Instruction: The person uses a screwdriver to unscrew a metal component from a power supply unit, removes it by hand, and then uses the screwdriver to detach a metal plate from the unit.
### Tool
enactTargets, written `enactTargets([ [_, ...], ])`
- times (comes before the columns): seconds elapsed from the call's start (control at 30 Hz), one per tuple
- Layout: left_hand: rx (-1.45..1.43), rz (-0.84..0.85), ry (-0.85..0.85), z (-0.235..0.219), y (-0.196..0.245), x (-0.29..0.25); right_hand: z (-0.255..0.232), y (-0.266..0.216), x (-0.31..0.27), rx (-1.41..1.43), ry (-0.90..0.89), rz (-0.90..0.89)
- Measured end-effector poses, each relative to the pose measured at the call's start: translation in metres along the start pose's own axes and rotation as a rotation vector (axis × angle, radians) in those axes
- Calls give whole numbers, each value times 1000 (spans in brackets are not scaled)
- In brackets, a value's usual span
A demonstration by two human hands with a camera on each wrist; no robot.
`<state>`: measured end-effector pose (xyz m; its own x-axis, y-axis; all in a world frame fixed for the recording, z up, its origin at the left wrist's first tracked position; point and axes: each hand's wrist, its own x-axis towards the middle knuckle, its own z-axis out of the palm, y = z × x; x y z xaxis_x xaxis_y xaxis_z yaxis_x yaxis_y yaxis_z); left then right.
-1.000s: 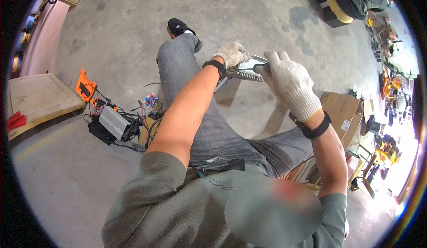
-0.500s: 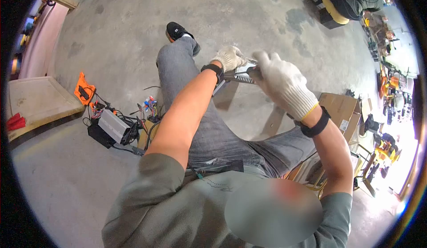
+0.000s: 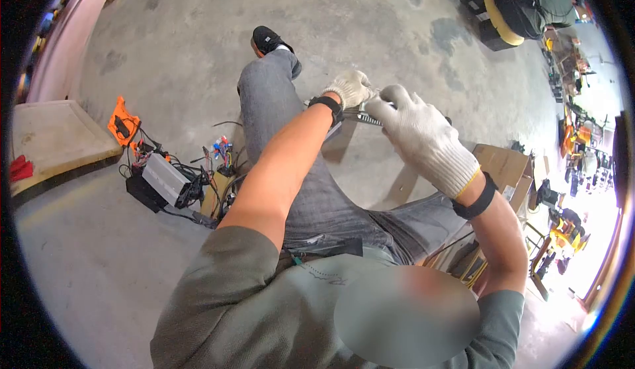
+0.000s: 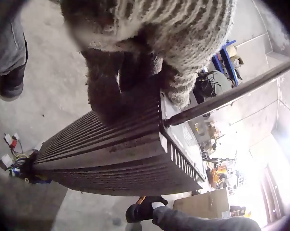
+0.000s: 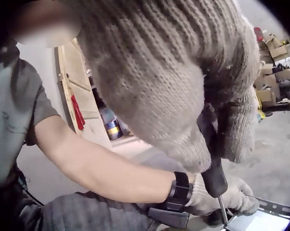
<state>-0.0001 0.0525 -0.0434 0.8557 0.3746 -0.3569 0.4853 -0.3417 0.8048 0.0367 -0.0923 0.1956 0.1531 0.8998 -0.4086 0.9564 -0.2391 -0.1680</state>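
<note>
My gloved left hand [image 3: 354, 89] grips a dark metal box with long ribbed fins [image 4: 116, 161] near its upper end, holding it in the air above the floor. A pale, shiny plate [image 5: 260, 222] with a slotted edge covers that end. My gloved right hand [image 3: 423, 127] has its fingers curled round the black handle [image 5: 214, 180] of a screwdriver. In the left wrist view the screwdriver's metal shaft [image 4: 231, 98] slants down to the plate's edge, its tip right at a corner close beside the left fingers. The glove covers most of the handle.
Wired electronics with a silver box [image 3: 165, 179] and an orange part [image 3: 124, 125] lie on the floor to the left, beside a wooden panel [image 3: 63, 134]. A cardboard box [image 3: 499, 164] stands near the right knee. A black and yellow item [image 3: 503, 15] sits far right.
My right hand has come left, closer to the left hand, and its fingers have shifted round the screwdriver handle. My left hand still holds the finned box in about the same place.
</note>
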Motion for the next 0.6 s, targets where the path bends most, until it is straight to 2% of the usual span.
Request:
enactTargets([
  [0.07,-39,-28,-9,5,-5,7,6,2,-2,-210,74,-233],
  [0.13,-28,-33,-24,0,4,2,7,1,-3,-235,113,-249],
  [0.2,-22,-32,1,-3,8,-4,6,-1,2,-150,-9,-30],
  [0.23,-65,-28,-18,-2,6,-2,3,-4,6,-145,-10,-30],
  [0.3,-38,-16,-35,-5,7,-3,-6,-6,14,-24,-145,410],
  [0.33,-15,-13,-44,-10,8,-4,-8,-5,11,-26,-137,408],
  [0.4,-73,-13,-43,-5,-1,1,-6,-5,-1,-93,-46,147],
  [0.43,-62,-23,5,-2,-4,6,-2,0,-2,-93,-44,144],
  [0.5,-55,-39,41,3,-8,7,12,8,-3,-204,164,-256],
  [0.6,-34,-17,-4,1,0,5,19,11,1,-230,201,-254],
])
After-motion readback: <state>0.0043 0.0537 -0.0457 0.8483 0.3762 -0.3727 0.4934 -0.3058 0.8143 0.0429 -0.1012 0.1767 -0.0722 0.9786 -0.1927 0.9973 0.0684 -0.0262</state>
